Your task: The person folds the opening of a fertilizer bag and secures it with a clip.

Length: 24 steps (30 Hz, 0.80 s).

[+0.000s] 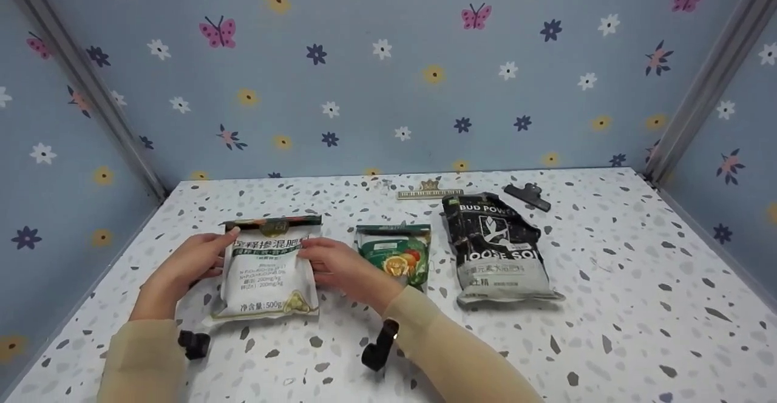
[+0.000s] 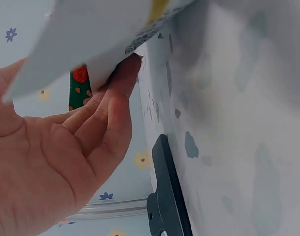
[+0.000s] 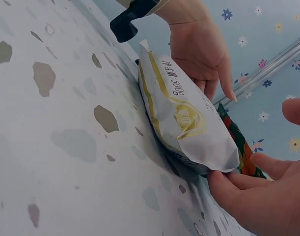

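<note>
A white fertilizer bag with a dark top edge and printed lettering lies face up at the left of the table. At its left side my left hand holds it, thumb over the front; fingers reach underneath in the left wrist view. My right hand grips the right edge, its fingers tucked at the underside of the bag in the right wrist view. Close to the left hand lies a dark clip, mostly hidden from the head view.
Right of the white bag lies a smaller green pouch with fruit pictures, partly behind my right hand. Further right is a black-and-grey soil bag. Behind them lie a gold clip and a black clip. Patterned walls enclose the table.
</note>
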Motion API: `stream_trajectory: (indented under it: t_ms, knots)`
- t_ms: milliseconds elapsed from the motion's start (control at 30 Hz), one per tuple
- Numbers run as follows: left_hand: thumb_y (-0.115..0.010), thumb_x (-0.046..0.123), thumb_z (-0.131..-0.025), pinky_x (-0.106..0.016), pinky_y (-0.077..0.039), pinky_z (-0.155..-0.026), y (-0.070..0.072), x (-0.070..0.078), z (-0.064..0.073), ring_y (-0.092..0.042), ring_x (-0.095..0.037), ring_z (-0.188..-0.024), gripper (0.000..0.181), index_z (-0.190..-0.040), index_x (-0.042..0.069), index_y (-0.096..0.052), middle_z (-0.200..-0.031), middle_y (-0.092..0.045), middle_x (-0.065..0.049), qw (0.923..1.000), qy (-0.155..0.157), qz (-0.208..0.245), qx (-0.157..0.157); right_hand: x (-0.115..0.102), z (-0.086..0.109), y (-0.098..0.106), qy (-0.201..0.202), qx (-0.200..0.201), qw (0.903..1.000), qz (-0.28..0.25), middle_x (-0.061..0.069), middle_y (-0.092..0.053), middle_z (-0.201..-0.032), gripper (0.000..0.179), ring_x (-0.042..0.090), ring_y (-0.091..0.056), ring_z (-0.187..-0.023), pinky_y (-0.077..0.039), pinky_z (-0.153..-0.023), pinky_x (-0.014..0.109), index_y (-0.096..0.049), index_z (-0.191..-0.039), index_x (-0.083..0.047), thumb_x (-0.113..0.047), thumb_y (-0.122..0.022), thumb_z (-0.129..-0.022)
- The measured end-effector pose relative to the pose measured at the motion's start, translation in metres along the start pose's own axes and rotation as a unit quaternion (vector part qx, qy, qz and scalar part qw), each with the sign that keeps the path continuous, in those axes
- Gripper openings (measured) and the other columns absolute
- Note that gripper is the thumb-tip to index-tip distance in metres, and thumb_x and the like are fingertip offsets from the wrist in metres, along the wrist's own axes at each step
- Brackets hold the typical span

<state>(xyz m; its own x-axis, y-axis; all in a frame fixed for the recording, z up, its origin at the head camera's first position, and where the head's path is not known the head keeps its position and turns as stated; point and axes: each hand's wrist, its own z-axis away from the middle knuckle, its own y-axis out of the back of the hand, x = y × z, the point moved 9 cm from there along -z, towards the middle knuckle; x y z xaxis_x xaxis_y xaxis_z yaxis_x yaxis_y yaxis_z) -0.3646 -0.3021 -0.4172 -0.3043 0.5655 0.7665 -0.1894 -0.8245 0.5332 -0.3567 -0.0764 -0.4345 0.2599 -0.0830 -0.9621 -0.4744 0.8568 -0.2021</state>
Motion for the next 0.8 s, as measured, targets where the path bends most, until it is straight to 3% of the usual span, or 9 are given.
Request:
stream_trajectory:
  t_ms: [200, 367, 500, 667, 800]
  knots:
    - [-0.04, 0.061, -0.101, -0.038, -0.045, -0.095, 0.003, 0.002, -0.002, -0.047, -0.03, -0.12, 0.092, -0.153, -0.011, -0.017, -0.144, -0.037, -0.027, 0.9997, -0.017, 0.009, 0.016, 0.0, 0.0, 0.004, -0.003, 0.02, 0.9998, -0.002, 0.007, -0.06, -0.13, 0.055, 0.027, -0.056, -0.123, -0.045, -0.102, 0.039, -0.048, -0.144, -0.006, -0.024, -0.066, -0.095]
    - [-0.043, 0.057, -0.102, -0.042, -0.044, -0.098, 0.006, 0.001, -0.001, -0.048, -0.031, -0.122, 0.086, -0.152, -0.009, -0.021, -0.142, -0.041, -0.026, 0.9988, -0.023, 0.027, 0.033, 0.002, 0.001, 0.008, -0.007, 0.042, 0.999, -0.013, 0.009, -0.063, -0.123, 0.067, 0.026, -0.061, -0.114, -0.048, -0.098, 0.038, -0.037, -0.151, -0.007, -0.021, -0.068, -0.093]
    - [-0.044, 0.06, -0.1, -0.04, -0.046, -0.095, 0.011, 0.002, 0.0, -0.055, -0.025, -0.112, 0.088, -0.15, -0.01, -0.025, -0.137, -0.047, -0.025, 0.9973, -0.038, 0.031, 0.055, 0.002, 0.002, 0.012, -0.008, 0.062, 0.9977, -0.026, 0.01, -0.063, -0.122, 0.077, 0.025, -0.063, -0.111, -0.049, -0.096, 0.036, -0.027, -0.156, -0.006, -0.017, -0.068, -0.092]
    - [-0.043, 0.068, -0.095, -0.034, -0.05, -0.081, 0.018, 0.007, 0.003, -0.058, -0.017, -0.089, 0.091, -0.143, -0.009, -0.036, -0.117, -0.055, -0.018, 0.994, -0.067, 0.006, 0.087, -0.001, 0.001, 0.011, -0.006, 0.068, 0.997, -0.037, 0.013, -0.063, -0.127, 0.075, 0.026, -0.063, -0.114, -0.049, -0.096, 0.035, -0.026, -0.156, -0.002, -0.016, -0.066, -0.094]
    - [-0.041, 0.07, -0.094, -0.036, -0.046, -0.075, 0.023, 0.012, 0.006, -0.054, -0.021, -0.08, 0.085, -0.134, -0.005, -0.041, -0.097, -0.053, -0.011, 0.9907, -0.084, 0.003, 0.107, -0.002, 0.002, 0.011, -0.005, 0.072, 0.9967, -0.036, 0.014, -0.061, -0.13, 0.072, 0.026, -0.062, -0.115, -0.049, -0.097, 0.036, -0.031, -0.154, -0.004, -0.017, -0.067, -0.094]
